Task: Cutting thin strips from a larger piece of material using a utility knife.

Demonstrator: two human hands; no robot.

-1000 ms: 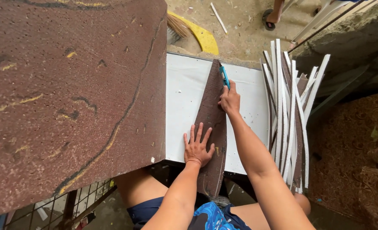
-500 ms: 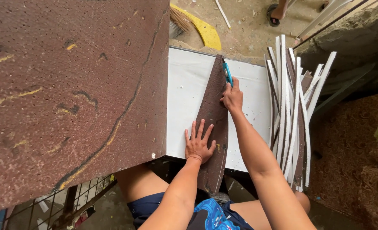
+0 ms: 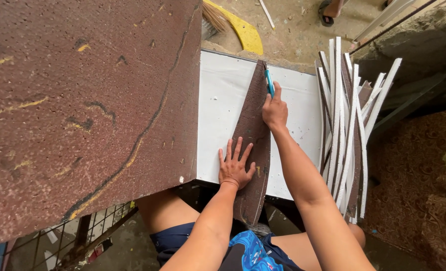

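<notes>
Right hand (image 3: 275,111): grip closed around a teal utility knife (image 3: 269,83), blade end pointing away from the body, running along the right edge of the brown strip (image 3: 253,135). Left hand (image 3: 234,166): no grip, fingers spread, palm flat, pressing the strip down near its close end.

Strip is long, tapered and speckled brown. It lies lengthwise on the white table (image 3: 218,110), narrow tip at the far edge, close end overhanging toward the person's lap.

Left of the table: large brown speckled panel (image 3: 82,105) with yellow and dark veins, covering the table's left edge. Right of the table: bundle of cut strips (image 3: 344,125), white edges and brown faces, standing on end, well clear of the right hand. Far side, on the floor: yellow dustpan (image 3: 243,32) with a broom (image 3: 214,16).
</notes>
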